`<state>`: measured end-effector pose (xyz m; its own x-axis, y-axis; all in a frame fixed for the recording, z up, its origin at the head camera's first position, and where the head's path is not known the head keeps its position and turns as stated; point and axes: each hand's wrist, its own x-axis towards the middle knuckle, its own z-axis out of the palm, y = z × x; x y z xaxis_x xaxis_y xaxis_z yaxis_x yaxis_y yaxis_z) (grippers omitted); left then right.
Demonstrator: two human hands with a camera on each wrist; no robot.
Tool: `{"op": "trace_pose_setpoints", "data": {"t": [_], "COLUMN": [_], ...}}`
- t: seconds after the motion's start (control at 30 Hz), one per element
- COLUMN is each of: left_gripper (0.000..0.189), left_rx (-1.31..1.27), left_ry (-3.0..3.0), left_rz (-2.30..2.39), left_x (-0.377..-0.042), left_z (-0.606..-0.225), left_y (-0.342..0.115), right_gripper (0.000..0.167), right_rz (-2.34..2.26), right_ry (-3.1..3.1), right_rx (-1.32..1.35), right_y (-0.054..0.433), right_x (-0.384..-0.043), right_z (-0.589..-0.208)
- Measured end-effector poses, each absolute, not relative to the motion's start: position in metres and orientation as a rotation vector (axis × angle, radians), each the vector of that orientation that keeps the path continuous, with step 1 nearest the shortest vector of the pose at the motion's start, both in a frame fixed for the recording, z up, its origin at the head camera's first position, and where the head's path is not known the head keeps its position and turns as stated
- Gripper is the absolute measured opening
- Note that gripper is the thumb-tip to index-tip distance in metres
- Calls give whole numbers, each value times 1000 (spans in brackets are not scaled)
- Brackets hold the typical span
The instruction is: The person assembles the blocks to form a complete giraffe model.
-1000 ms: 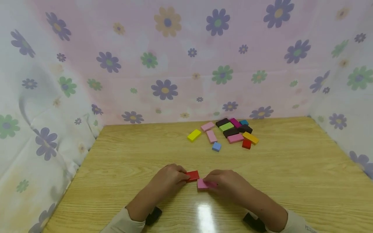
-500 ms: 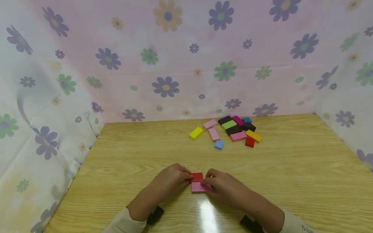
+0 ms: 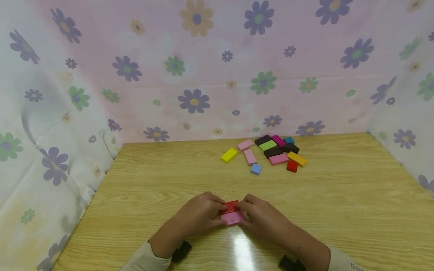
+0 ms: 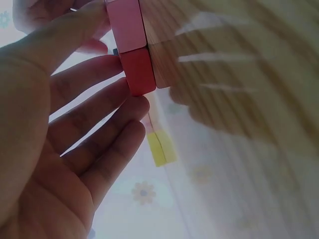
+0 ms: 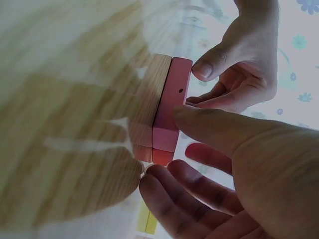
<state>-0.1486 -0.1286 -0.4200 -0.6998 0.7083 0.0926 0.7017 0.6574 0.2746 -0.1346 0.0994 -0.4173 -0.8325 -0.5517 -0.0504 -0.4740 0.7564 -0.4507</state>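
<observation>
A red block [image 3: 232, 206] and a pink block [image 3: 232, 218] lie flat on the table, long sides together, the pink one nearer me. My left hand [image 3: 203, 211] holds their left ends, its thumb on the pink block and a finger on the red. At the right ends my right hand [image 3: 263, 217] holds the pair the same way, a fingertip over the red block and the thumb against the pink. In the right wrist view a small dark mark shows on the side of the pink block [image 5: 172, 107]. Fingers partly cover both blocks in the head view.
Behind the hands, several loose blocks lie at the back of the wooden table [image 3: 162, 169]. Among them are a yellow block [image 3: 229, 155], a light blue block [image 3: 255, 169], an orange block [image 3: 297, 159] and a small red block [image 3: 292, 166]. Flowered cloth [image 3: 210, 75] surrounds the table.
The right hand has brought the pink block left, in line beside the red one. Its fingertip now reaches the red block, and the left thumb has come onto the pink block.
</observation>
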Motion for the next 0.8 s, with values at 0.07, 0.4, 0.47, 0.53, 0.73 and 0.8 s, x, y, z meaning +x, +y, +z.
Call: {"op": "trace_pose_setpoints", "data": {"t": [0.07,0.4,0.47,0.53,0.73,0.8], "left_gripper": [39,38,38,38,38,37], "left_rx": [1214,1218,1240,1261,1268,1273], "left_ry": [2838,2845,2853,2859,2839,2826], "left_rz": [448,392,374,362,349,349], "left_x": [-149,-146,-146,-146,-146,-146], "left_z": [-421,-420,-420,-419,-418,-418], "left_y": [-128,-126,-127,-127,-130,-131], "right_gripper": [48,49,46,44,50,50], "right_rz": [-628,-614,-603,-582,-505,-505], "right_ry": [2764,2753,2800,2836,2811,2796], "right_rx": [-779,-771,-813,-860,-863,-849], "right_y": [99,98,99,99,96,95], "right_x": [-135,-133,-131,-131,-129,-128], "right_z": [-417,-420,-421,-422,-419,-418]}}
